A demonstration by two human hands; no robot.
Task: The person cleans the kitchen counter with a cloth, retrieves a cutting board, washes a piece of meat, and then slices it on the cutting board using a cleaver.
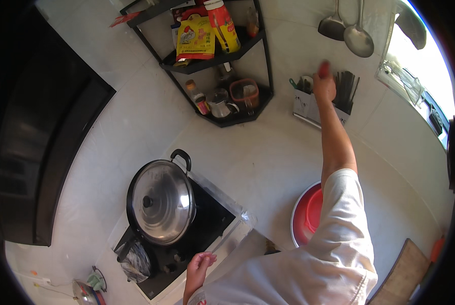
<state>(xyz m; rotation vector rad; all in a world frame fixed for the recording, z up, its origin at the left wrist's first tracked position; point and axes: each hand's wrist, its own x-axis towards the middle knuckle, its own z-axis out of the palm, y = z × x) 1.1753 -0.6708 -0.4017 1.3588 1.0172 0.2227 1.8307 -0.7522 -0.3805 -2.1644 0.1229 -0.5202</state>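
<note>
My right hand (324, 88) is stretched out to the wall-mounted utensil caddy (301, 105). It grips a red object (324, 69), perhaps a handle; motion blur hides what it belongs to. Dark chopsticks (345, 87) stand in the caddy's right part, and a green-handled utensil (292, 82) sticks out on the left. Low in the view, my left hand (200, 267) hovers by the front edge of the gas stove (208, 219), near its knobs, loosely curled with nothing visible in it. A lidded wok (162, 202) sits on the stove.
A black corner rack (227, 122) holds seasoning packets, bottles and a glass jug. Beneath my right arm is a red basin (300, 225), partly hidden by my sleeve. A spatula (332, 27) and a ladle (358, 40) hang on the wall. A cutting board (401, 272) leans at lower right.
</note>
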